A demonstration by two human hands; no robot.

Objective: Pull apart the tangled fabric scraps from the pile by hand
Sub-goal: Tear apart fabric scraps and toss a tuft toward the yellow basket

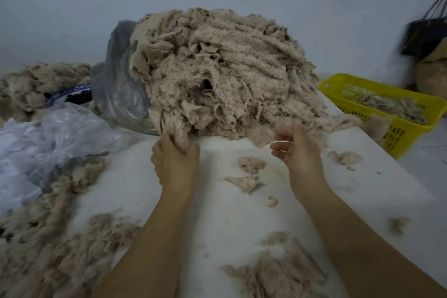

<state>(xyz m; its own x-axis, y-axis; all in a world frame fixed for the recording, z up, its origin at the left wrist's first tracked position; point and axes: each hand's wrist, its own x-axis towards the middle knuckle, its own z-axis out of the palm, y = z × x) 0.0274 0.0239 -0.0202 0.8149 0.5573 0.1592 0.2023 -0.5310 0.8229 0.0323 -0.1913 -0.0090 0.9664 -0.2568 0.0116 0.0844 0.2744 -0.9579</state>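
Observation:
A big pile of beige fleecy fabric scraps (217, 72) rises at the middle of the white table (217, 220). My left hand (173, 159) grips a scrap (177, 134) that hangs from the pile's lower left edge, fingers curled round it. My right hand (298, 150) hovers just in front of the pile's lower right edge, fingers loosely bent, palm turned left, holding nothing. Small loose scraps (250, 173) lie on the table between my hands.
Clear plastic bags (60, 138) lie left of the pile. Torn fluff (48, 249) covers the table's left side and near edge (278, 271). A yellow basket (391, 113) with scraps stands at the right. A dark bag (423, 36) hangs at far right.

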